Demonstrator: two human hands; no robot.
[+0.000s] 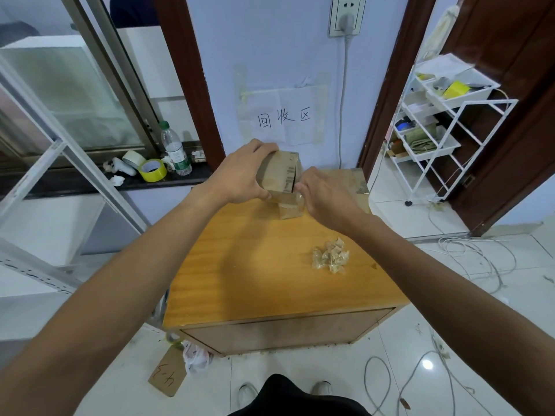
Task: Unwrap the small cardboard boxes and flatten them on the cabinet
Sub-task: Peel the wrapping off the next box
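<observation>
A small brown cardboard box [280, 172] is held just above the far part of the wooden cabinet top [255, 265]. My left hand [240, 175] wraps around its left side, thumb under the near edge. My right hand [324, 192] pinches the box's near right corner, where clear tape and a flap [289, 207] hang down. Behind my right hand a flat piece of cardboard [348, 180] lies on the cabinet against the wall. A crumpled wad of peeled tape [330, 256] lies on the cabinet's right side.
A window sill on the left carries a yellow tape roll [152, 170], a white tape roll [133, 159] and a water bottle [175, 150]. A white wire shelf cart [435, 127] stands at the right. Cables [477, 253] and a cardboard tag [168, 372] lie on the floor.
</observation>
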